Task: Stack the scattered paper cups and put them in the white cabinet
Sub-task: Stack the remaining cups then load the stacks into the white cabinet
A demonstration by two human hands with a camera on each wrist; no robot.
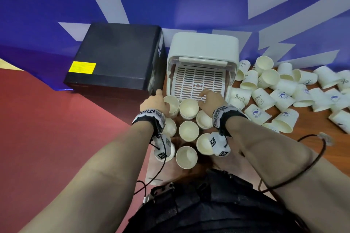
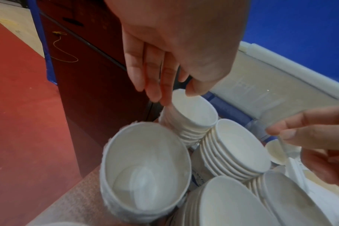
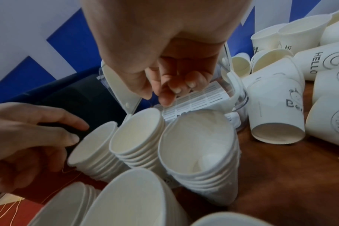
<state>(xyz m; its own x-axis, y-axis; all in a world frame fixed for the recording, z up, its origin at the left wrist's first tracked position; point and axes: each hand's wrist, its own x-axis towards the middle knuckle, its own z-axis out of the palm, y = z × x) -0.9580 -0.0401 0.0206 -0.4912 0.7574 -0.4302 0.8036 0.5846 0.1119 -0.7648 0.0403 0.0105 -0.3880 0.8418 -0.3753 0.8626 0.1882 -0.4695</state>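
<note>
The white cabinet [image 1: 204, 47] stands open at the table's back, its slatted tray [image 1: 197, 79] pulled forward. Several upright stacks of white paper cups [image 1: 188, 108] crowd the space in front of it. My left hand [image 1: 161, 103] reaches down onto the far-left stack [image 1: 172, 105] and pinches its top rim [image 2: 194, 110], thumb at the rim, fingers on the outer wall. My right hand [image 1: 205, 97] curls its fingers [image 3: 164, 97] over the tray's front edge [image 3: 203, 97]. Many loose cups [image 1: 284, 91] lie tumbled to the right.
A black box [image 1: 121, 56] sits directly left of the cabinet, against the blue and white wall. The table edge runs just left of the stacks, with red floor [image 1: 56, 138] below. A black cable [image 1: 312, 157] loops over the wooden table [image 1: 303, 138].
</note>
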